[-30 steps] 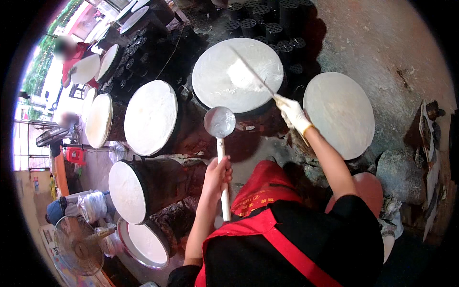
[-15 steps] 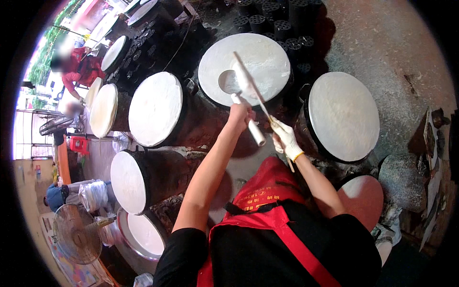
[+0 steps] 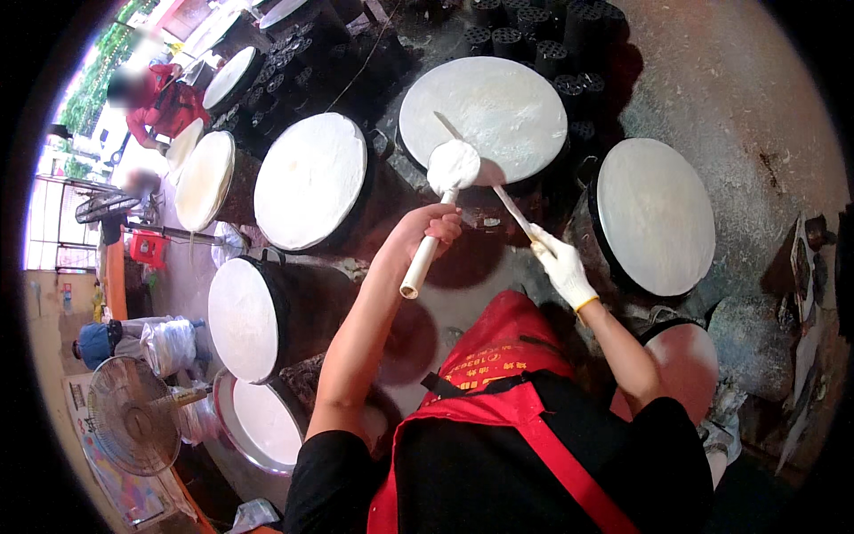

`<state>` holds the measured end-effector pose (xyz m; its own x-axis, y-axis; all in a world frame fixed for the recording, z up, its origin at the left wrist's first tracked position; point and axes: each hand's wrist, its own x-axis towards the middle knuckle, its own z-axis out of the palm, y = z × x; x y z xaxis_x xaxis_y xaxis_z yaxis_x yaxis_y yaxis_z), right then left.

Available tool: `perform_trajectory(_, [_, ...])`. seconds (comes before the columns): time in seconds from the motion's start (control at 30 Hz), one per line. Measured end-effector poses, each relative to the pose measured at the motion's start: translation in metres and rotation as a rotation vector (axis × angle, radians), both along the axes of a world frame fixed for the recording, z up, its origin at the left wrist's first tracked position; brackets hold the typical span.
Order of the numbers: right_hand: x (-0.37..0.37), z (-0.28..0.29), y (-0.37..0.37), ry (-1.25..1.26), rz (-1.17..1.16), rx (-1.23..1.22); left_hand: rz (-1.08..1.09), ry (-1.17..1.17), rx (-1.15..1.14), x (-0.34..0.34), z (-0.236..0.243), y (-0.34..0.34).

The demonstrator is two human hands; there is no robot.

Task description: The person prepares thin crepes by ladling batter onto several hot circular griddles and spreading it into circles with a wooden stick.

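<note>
My left hand (image 3: 427,227) grips the pale handle of a ladle (image 3: 453,167), whose bowl is full of white paste and hangs over the near edge of the middle round white griddle top (image 3: 516,107). My right hand (image 3: 560,265), in a white knit glove, is closed on a long thin flat stick (image 3: 516,212); it slants up behind the ladle, its tip over that top. Another round top (image 3: 654,214) stands beside my right hand, and one (image 3: 311,178) lies to the left.
Round tops (image 3: 242,316) on dark drums surround me. A basin of white liquid (image 3: 264,414) and a fan (image 3: 133,414) are lower left. Black perforated cylinders (image 3: 551,58) stand behind. A person in red (image 3: 165,107) works upper left; someone in blue (image 3: 98,343) is at left.
My left hand has raised the ladle onto the middle top and drawn it slightly back, now loaded with white paste. The white heap seen there earlier is gone. The stick has shifted with my right hand.
</note>
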<state>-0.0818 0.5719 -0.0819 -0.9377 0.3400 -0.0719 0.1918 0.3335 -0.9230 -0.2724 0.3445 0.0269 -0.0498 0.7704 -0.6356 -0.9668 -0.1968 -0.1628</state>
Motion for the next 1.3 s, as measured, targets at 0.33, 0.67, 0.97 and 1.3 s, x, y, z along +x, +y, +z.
perform_trajectory(0.33, [0.029, 0.009, -0.069, -0.014, -0.023, 0.22, -0.022, 0.794, -0.625, 0.095, 0.012, -0.133])
perform_trajectory(0.67, [-0.122, 0.037, -0.187, -0.027, 0.18, 0.423, 0.495, 0.318, -0.321, 0.189, -0.011, -0.255])
perform_trajectory(0.97, [-0.229, 0.031, -0.303, 0.485, 0.748, 0.837, 0.975, 0.256, -0.408, 0.227, 0.032, -0.299])
perform_trajectory(1.3, [-0.289, 0.034, -0.244, 0.647, 1.098, 0.831, 1.443, 0.038, -0.31, 0.21, 0.096, -0.288])
